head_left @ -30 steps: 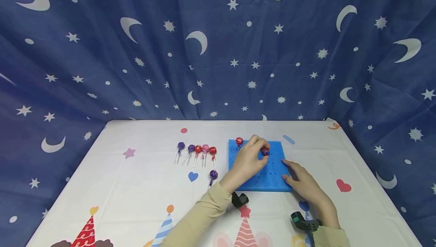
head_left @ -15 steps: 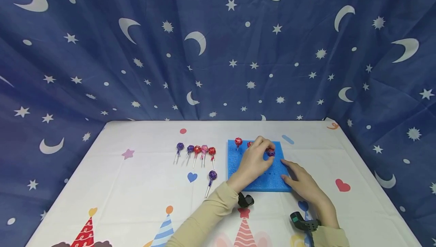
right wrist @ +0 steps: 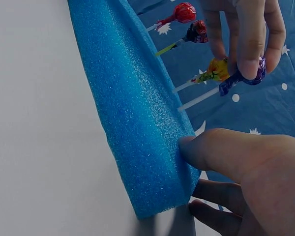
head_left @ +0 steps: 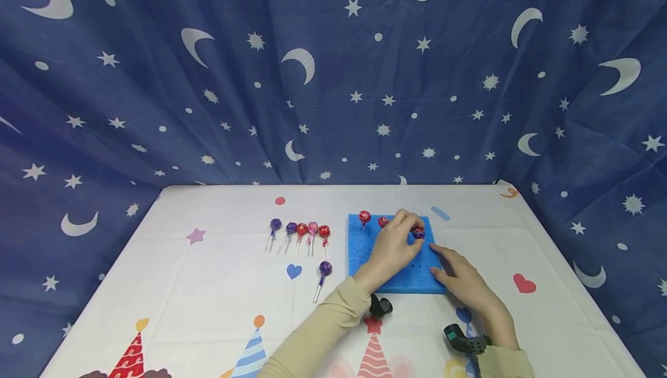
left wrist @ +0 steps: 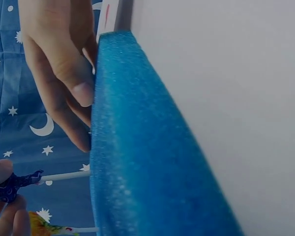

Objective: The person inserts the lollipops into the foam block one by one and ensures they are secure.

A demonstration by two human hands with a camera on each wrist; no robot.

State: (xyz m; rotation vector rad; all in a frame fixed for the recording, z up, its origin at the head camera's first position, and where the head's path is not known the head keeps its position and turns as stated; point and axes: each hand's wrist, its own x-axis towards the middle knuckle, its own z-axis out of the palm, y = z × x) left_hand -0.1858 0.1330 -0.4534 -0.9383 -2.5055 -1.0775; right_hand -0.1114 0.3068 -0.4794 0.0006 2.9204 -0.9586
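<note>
My left hand (head_left: pixel 391 250) pinches a purple-wrapped lollipop (right wrist: pixel 230 84) by its head, above the right rear part of a blue foam block (head_left: pixel 396 276). In the right wrist view its white stick runs down to the foam's top edge. Beside it stand a yellow lollipop (right wrist: pixel 216 70), a dark red one (right wrist: pixel 196 32) and a red one (right wrist: pixel 184 12), sticks in the foam. My right hand (head_left: pixel 466 279) rests on the block's right side, thumb (right wrist: pixel 199 150) against the foam and fingers round the corner.
Left of the block lies a row of several wrapped lollipops, among them a pink one (head_left: pixel 312 227) and a purple one (head_left: pixel 275 224). Another purple lollipop (head_left: pixel 325 268) lies nearer the front. The white tablecloth (head_left: pixel 224 297) has party prints; a blue star-and-moon curtain (head_left: pixel 333 77) hangs behind.
My left hand has moved a little to the right over the foam with the purple lollipop, uncovering a second red one at the back. My right hand stays on the block's edge.
</note>
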